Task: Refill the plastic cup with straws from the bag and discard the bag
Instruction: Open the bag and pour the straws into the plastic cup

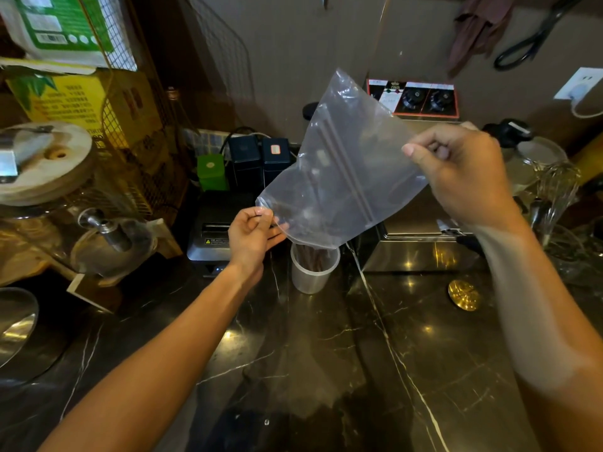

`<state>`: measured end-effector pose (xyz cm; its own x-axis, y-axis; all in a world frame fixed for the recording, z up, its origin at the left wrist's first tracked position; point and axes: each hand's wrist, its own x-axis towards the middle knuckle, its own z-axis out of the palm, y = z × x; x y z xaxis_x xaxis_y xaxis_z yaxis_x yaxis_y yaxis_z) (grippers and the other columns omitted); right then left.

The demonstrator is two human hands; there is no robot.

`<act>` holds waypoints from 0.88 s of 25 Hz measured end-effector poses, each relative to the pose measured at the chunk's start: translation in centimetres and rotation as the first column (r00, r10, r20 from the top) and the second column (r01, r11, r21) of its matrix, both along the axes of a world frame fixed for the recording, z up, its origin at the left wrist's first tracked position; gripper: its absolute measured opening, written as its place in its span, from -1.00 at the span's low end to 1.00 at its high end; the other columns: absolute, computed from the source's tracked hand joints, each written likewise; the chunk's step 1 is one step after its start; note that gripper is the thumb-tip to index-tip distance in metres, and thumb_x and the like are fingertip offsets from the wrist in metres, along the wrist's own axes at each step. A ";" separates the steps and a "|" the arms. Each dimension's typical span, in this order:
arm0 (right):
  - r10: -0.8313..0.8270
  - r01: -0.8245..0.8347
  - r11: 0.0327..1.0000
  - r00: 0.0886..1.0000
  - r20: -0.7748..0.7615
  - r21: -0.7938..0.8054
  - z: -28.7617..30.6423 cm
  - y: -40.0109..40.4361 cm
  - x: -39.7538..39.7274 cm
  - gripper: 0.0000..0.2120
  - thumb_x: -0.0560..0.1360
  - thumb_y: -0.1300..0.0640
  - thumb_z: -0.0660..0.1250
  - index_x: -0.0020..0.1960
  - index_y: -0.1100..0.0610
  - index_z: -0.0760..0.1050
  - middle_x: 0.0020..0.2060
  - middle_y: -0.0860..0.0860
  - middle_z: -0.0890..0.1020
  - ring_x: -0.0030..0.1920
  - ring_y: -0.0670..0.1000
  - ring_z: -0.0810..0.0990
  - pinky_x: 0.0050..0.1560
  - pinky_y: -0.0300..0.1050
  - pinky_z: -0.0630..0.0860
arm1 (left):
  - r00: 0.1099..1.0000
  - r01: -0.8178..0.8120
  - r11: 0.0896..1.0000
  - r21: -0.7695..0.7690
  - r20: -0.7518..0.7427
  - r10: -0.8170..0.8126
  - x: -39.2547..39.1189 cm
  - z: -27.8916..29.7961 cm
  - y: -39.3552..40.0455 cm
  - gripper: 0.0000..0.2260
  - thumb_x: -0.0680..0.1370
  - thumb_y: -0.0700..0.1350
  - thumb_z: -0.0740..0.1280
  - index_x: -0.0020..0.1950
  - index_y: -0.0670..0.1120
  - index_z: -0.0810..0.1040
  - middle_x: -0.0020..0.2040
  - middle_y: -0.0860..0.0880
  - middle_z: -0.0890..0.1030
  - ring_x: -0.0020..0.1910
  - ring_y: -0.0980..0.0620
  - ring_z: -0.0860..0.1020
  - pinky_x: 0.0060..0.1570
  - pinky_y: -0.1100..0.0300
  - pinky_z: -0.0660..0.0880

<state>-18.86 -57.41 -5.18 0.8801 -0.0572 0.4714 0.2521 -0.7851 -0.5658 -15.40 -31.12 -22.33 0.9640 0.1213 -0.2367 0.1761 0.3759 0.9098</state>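
Stretching across the lower view is a dark marble counter [326,353] with pale veins, glossy enough to carry spots of reflected light. Behind it rises a brown wall with a white socket [579,84] at the right and black scissors [535,34] hanging above. A wire rack [130,93] stands at the left with yellow and green packages, and a glass drink dispenser [81,216] with a metal tap and wooden lid sits beside it. Dark tins [257,158] and a green tin [212,171] line the back, with a receipt printer [212,236] in front of them and a steel appliance [417,246] to the right. A brass disc [463,295] lies on the counter.

A clear plastic cup [313,269] stands upright on the counter, holding dark brown straws [313,256]. Directly above it hangs the transparent zip bag [342,164], tilted, its lowest edge at the cup's rim; it looks nearly empty. The left hand [251,233] pinches the bag's lower left corner between thumb and fingers. The right hand [456,171] is closed on the bag's upper right edge, holding it higher.
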 end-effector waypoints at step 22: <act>0.108 -0.093 0.989 0.984 -0.144 0.111 0.4 -0.5 1.5 -0.94 0.59 0.13 0.44 0.01 0.08 0.69 -0.09 0.03 0.72 -0.13 -0.25 0.66 -0.06 -0.37 0.57 | 0.998 -0.025 1.000 -0.005 0.065 0.025 1.1 1.1 0.4 -0.91 0.66 -0.20 0.32 0.16 -0.14 0.51 -0.09 -0.09 0.68 -0.10 -0.04 0.73 0.02 0.05 0.69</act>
<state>-17.41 -57.94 -4.80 0.9439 -0.0064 0.3302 0.2331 -0.6951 -0.6800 -14.26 -30.73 -21.21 0.9739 0.1448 -0.1746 0.1074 0.3835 0.9173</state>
